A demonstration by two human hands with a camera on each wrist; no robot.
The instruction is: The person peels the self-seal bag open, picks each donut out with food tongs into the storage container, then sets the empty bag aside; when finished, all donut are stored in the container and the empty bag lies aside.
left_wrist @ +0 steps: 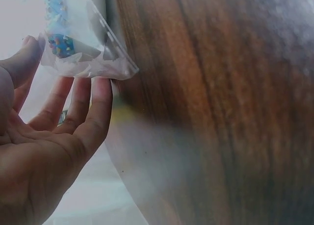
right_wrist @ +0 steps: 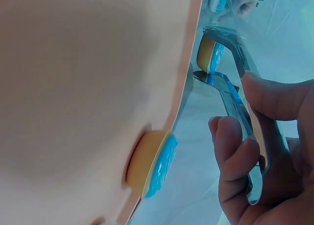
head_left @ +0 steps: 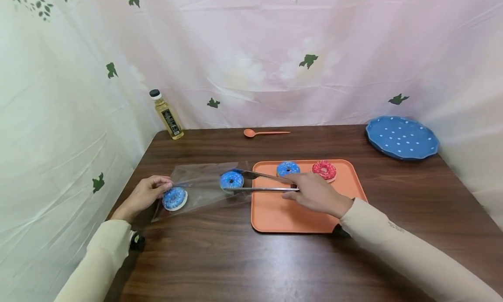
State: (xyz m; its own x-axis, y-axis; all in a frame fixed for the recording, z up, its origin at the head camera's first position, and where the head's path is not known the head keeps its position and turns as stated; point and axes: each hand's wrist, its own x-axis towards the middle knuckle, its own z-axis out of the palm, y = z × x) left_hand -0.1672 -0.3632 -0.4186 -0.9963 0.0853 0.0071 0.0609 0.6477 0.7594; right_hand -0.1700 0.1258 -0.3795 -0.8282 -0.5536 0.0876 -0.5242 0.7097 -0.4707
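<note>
A clear plastic bag point(head_left: 202, 198) lies on the table with a blue sprinkled doughnut point(head_left: 174, 199) at its left end. My left hand point(head_left: 147, 192) pinches the bag's end beside that doughnut; in the left wrist view thumb and fingers meet the crinkled film point(left_wrist: 93, 68). My right hand point(head_left: 312, 192) grips metal tongs point(head_left: 271, 189), also seen in the right wrist view point(right_wrist: 240, 87). Between the tong tips sits a second blue doughnut point(head_left: 232, 180), inside the bag's right part. An orange tray point(head_left: 291, 214) under my right hand bears another blue doughnut point(head_left: 288, 168) and a red one point(head_left: 324, 170).
At the back left stands a bottle of yellow liquid point(head_left: 169, 116). An orange spoon point(head_left: 263, 132) lies along the table's back edge. A blue dotted plate point(head_left: 402, 138) rests at the back right. Cloth curtains point(head_left: 251, 62) hang behind and at the sides.
</note>
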